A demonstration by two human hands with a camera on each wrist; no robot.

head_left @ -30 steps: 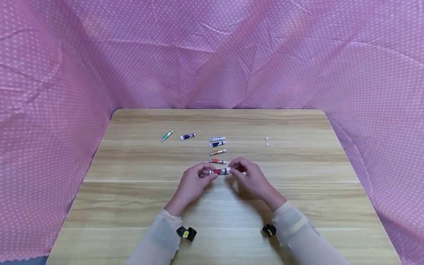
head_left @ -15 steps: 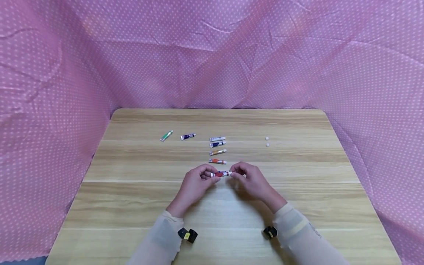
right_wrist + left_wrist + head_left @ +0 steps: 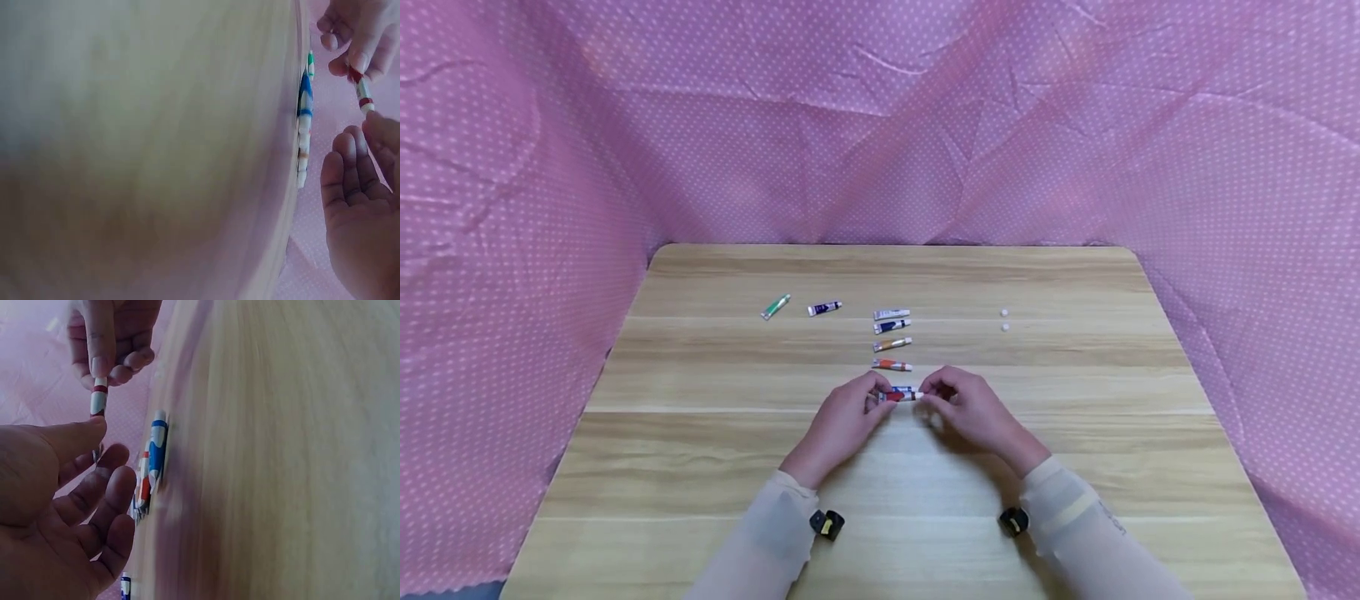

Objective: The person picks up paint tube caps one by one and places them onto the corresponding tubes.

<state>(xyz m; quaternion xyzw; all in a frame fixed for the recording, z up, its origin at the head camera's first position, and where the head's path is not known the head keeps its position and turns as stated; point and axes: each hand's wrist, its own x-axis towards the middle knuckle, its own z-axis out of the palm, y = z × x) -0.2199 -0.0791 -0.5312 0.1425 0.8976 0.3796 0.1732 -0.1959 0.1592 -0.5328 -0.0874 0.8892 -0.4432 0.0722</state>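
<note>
Nearest the camera are two pale sleeves with a small black wrist camera on each forearm, both arms stretched out over the wooden table (image 3: pixel 700 467).

Just past that, the left hand (image 3: pixel 842 421) and right hand (image 3: pixel 973 412) meet near the middle of the table, with a little red paint tube (image 3: pixel 901 396) held between them. The tube lies roughly level, just above the tabletop, one end in each hand. The left hand pinches its end between thumb and forefinger, and in the left wrist view the other fingers (image 3: pixel 109 506) sit loosely spread and a bit curled, holding nothing. The right hand pinches the white cap end with its fingertips; the remaining fingers (image 3: pixel 350 169) lie close together, slightly bent. Right behind the red tube there's a bit of blue showing, looks like another tube on the table, but it's too hidden to be sure.

Further back is a neat column of four tubes: an orange-red tube (image 3: pixel 892 365), then an orange-brown tube (image 3: pixel 892 343), a dark blue tube (image 3: pixel 892 326) and a white tube (image 3: pixel 891 314) at the far end. Off to the left of that row are a purple tube (image 3: pixel 824 308) and a green tube (image 3: pixel 776 307), set apart from each other. Over on the right, well apart from everything, two tiny white caps (image 3: pixel 1004 320) sit close together.

Behind the table, pink dotted cloth (image 3: pixel 880 125) covers everything.
</note>
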